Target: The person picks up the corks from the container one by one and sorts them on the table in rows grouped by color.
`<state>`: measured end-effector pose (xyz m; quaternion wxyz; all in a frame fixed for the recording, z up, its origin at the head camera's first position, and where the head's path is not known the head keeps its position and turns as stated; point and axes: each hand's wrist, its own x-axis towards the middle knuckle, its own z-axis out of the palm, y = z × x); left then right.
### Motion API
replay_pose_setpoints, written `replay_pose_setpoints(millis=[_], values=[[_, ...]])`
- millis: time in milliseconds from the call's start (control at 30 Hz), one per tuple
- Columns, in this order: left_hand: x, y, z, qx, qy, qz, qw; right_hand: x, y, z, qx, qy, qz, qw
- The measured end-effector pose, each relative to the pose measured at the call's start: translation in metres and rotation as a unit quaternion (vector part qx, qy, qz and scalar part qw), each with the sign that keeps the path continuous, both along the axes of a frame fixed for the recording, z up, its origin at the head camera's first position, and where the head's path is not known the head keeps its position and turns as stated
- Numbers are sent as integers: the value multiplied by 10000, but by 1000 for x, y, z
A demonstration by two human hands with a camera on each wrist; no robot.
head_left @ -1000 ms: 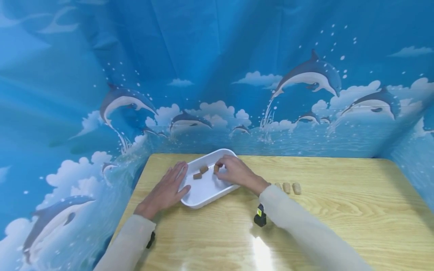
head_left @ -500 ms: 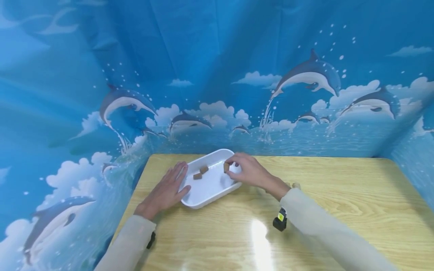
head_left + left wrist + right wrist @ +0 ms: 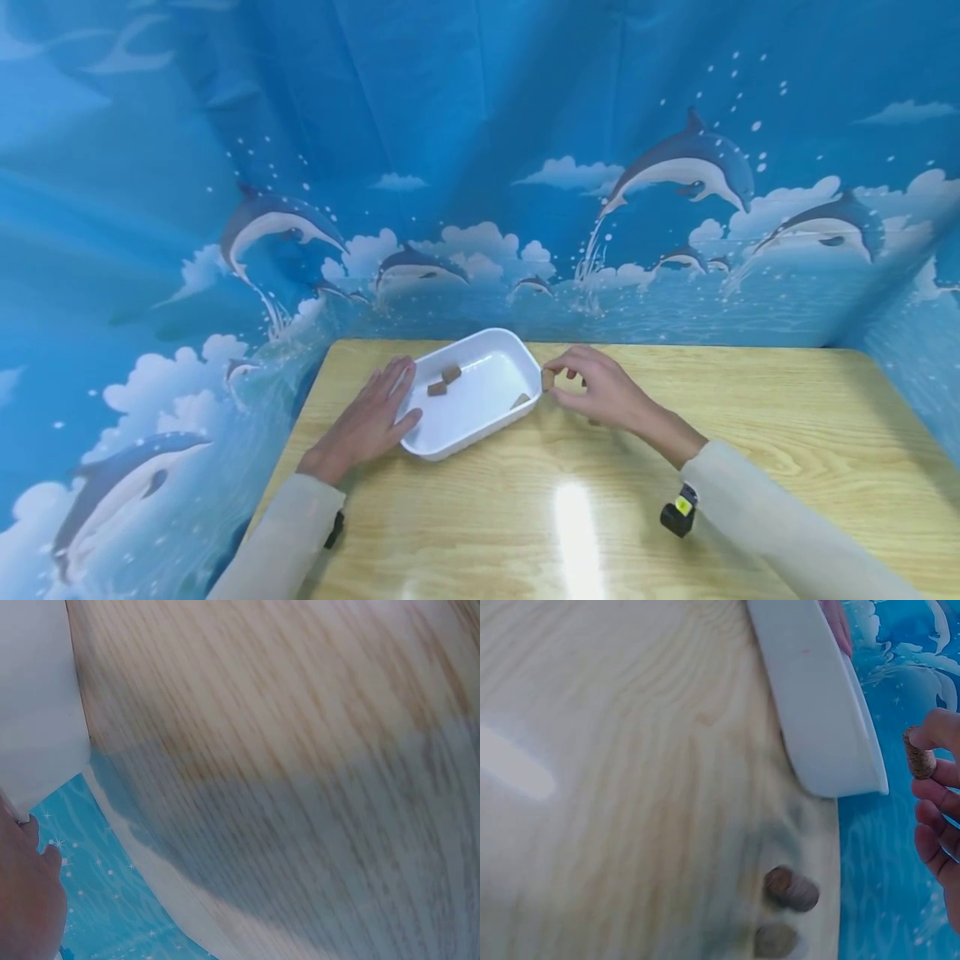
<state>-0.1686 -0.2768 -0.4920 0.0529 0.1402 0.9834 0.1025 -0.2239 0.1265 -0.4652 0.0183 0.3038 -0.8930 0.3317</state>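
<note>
My right hand (image 3: 611, 396) pinches a brown cork (image 3: 548, 380) between thumb and fingertips, just outside the right end of a white tray (image 3: 459, 446). The right wrist view shows this cork (image 3: 919, 756) upright in the fingers, above the table. Straight fingers of my left hand (image 3: 367, 421) rest over the tray's left rim. Inside the tray lie two corks close together, one cork (image 3: 451, 374) behind the other cork (image 3: 437, 389). A third cork (image 3: 521, 401) lies against the right inner wall, partly hidden by it.
Two corks, one upper (image 3: 791, 889) and one lower (image 3: 776, 941), are on the table in the right wrist view; the right hand hides them from the head camera. A dolphin-print curtain (image 3: 480, 167) stands behind the wooden table (image 3: 480, 533).
From over the tray, my right hand has moved right, past its rim, with the cork pinched. The cork by the tray's right wall has come into sight. My left hand stays put.
</note>
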Motion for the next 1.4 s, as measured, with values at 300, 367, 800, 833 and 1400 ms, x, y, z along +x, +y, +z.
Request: replay_pose_setpoints(millis=[300, 367, 800, 833, 1400], values=[[0, -3, 1, 82, 62, -91, 9999, 18, 30, -16, -109, 97, -72, 9999], [0, -4, 0, 79, 37, -87, 9999, 21, 33, -18, -135, 131, -41, 9998], [0, -3, -3, 36, -71, 36, 10000, 49, 45, -41, 209, 314, -257, 9990], [0, -3, -3, 35, -52, 25, 10000, 51, 47, -43, 230, 328, -281, 9988], [-2, -3, -3, 38, 39, -60, 10000, 68, 65, -66, 340, 88, -380, 9987]])
